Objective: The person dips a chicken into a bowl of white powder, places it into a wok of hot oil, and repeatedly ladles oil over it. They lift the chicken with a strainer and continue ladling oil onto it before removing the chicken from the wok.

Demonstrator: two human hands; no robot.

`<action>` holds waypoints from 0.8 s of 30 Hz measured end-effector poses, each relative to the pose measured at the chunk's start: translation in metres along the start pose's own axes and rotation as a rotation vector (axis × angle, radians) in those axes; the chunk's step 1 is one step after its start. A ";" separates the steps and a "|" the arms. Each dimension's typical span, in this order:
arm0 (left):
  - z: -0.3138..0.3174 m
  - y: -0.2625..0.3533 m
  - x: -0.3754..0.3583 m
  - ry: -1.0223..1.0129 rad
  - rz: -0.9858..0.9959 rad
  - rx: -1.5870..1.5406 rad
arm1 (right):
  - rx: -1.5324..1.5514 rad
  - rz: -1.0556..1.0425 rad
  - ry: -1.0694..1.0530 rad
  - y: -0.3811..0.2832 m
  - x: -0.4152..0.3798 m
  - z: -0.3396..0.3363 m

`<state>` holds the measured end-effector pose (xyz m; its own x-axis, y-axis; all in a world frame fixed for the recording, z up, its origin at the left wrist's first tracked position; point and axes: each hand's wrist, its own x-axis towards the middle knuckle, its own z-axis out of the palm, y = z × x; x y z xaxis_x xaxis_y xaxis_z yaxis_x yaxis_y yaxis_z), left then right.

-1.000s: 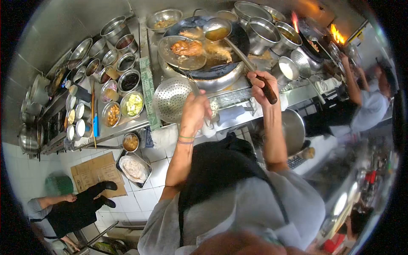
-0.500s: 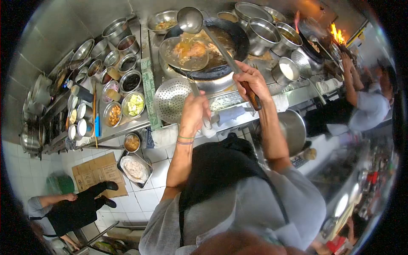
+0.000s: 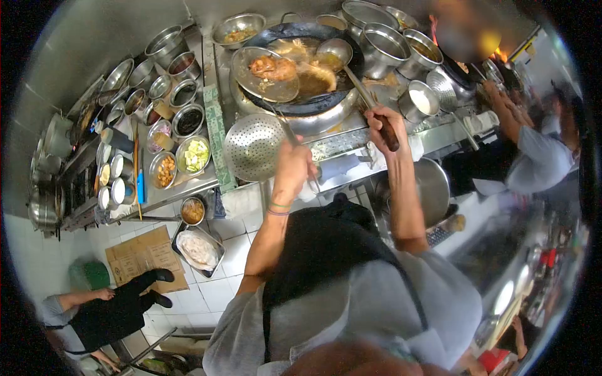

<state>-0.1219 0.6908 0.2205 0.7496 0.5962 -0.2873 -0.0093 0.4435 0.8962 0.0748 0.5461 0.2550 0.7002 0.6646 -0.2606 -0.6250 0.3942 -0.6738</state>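
Note:
My left hand is closed around the handle of a skimmer. The skimmer is held above the left part of a large black wok, with a browned, orange piece of fried food lying in it. Wrapped round the wooden grip of a metal ladle is my right hand. The ladle's bowl dips at the oil in the wok's right part. More pale golden food lies in the oil. A wide perforated strainer rests on the counter beside my left hand.
Metal pots crowd the right of the wok. Bowls of ingredients, one with chopped green pieces, stand at left. On the right, a co-worker works near a flame. Another person is at lower left.
The ladle has come down from above the skimmer into the wok's right side, and my right hand has shifted right and lower. The stream of oil over the food has stopped.

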 end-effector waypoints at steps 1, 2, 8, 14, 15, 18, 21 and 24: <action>0.000 0.001 0.001 -0.010 0.000 -0.003 | 0.049 0.014 -0.047 -0.003 -0.003 -0.004; -0.001 0.001 0.003 -0.017 0.002 -0.009 | 0.095 0.029 -0.097 -0.006 -0.006 -0.008; 0.000 0.004 0.004 0.016 0.024 0.032 | 0.279 0.098 -0.281 -0.015 -0.011 -0.007; -0.003 0.015 0.003 -0.024 0.009 0.029 | 0.111 0.039 -0.278 -0.008 -0.014 0.026; -0.002 0.016 0.002 -0.015 0.009 0.019 | 0.068 0.031 -0.291 -0.006 -0.014 0.030; -0.005 0.013 0.004 0.006 0.008 -0.005 | -0.131 -0.005 -0.315 -0.001 -0.011 0.037; -0.006 0.014 0.002 0.005 0.011 -0.016 | -0.373 -0.060 -0.293 0.000 -0.010 0.038; -0.004 0.015 0.001 0.007 0.019 -0.010 | -0.584 -0.119 -0.279 -0.004 -0.010 0.035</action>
<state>-0.1247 0.7009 0.2325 0.7446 0.6095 -0.2724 -0.0307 0.4388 0.8981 0.0586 0.5600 0.2844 0.5877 0.8087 -0.0252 -0.2037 0.1177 -0.9719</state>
